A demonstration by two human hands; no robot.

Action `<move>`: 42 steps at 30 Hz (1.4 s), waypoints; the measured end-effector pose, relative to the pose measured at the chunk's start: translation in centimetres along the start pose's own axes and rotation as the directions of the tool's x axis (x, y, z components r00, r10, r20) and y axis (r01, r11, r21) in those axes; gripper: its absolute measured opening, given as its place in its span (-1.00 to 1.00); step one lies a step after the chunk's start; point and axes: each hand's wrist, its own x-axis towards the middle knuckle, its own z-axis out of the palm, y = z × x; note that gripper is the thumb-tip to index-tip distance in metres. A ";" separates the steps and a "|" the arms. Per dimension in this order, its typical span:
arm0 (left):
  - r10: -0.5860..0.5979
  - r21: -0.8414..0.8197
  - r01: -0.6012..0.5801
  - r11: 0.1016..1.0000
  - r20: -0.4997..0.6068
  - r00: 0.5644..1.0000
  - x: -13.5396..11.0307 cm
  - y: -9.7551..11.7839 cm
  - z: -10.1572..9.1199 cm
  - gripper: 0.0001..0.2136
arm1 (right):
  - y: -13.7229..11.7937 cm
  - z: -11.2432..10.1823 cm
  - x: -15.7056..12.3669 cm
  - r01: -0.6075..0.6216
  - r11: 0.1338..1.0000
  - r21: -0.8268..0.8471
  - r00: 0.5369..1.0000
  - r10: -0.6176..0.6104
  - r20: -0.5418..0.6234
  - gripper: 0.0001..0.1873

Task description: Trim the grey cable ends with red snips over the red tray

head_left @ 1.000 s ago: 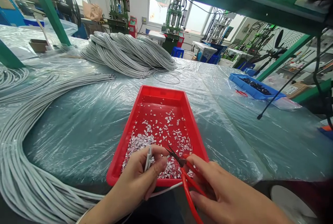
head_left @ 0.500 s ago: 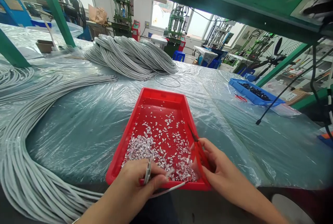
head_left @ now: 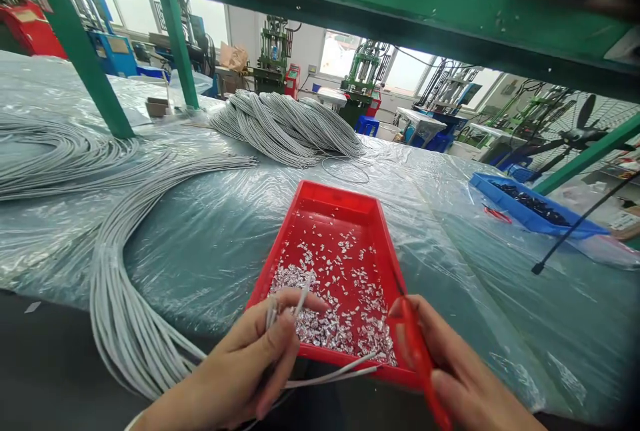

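My left hand [head_left: 260, 351] is closed on a thin grey cable [head_left: 302, 299], whose end sticks up between thumb and forefinger. Below that hand, two more cable ends [head_left: 350, 369] reach right across the near rim of a red tray [head_left: 388, 234]. Scissors with red handles [head_left: 419, 344] are gripped in my right hand [head_left: 457, 367], at the tray's near right corner. Their dark, narrow tip points up and away, over the tray's right wall. Small silvery foil scraps [head_left: 325, 331] lie in the tray, heaped mostly towards its near side.
A long bundle of grey cables [head_left: 113, 271] curves along the left side. Behind the tray rests a large pile of cable coils [head_left: 290, 125]. To the right are a blue tray of black parts [head_left: 530, 204] and a thin black rod [head_left: 580, 227]. A green beam [head_left: 350, 1] crosses overhead.
The view has swung left, so the tray sits further right and lower. My left hand has turned, with a cable end now pointing up. The scissors have tilted, their handles lower.
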 end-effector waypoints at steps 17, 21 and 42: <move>0.052 0.169 -0.025 0.985 -0.159 0.986 1.7 -1.2 3.0 -0.85 | -2.8 0.1 -1.8 0.086 0.916 -0.391 0.939 0.057 0.339 -0.51; 0.050 0.238 -0.001 0.971 -0.200 0.979 1.8 -1.1 3.0 -0.85 | -2.5 0.0 -1.7 0.103 0.895 -0.435 0.946 0.047 0.322 -0.60; -0.217 -0.442 0.329 0.834 0.286 0.933 2.3 -0.2 1.3 -0.75 | -3.5 0.3 0.4 0.161 0.919 -0.361 0.973 -0.085 0.216 -0.70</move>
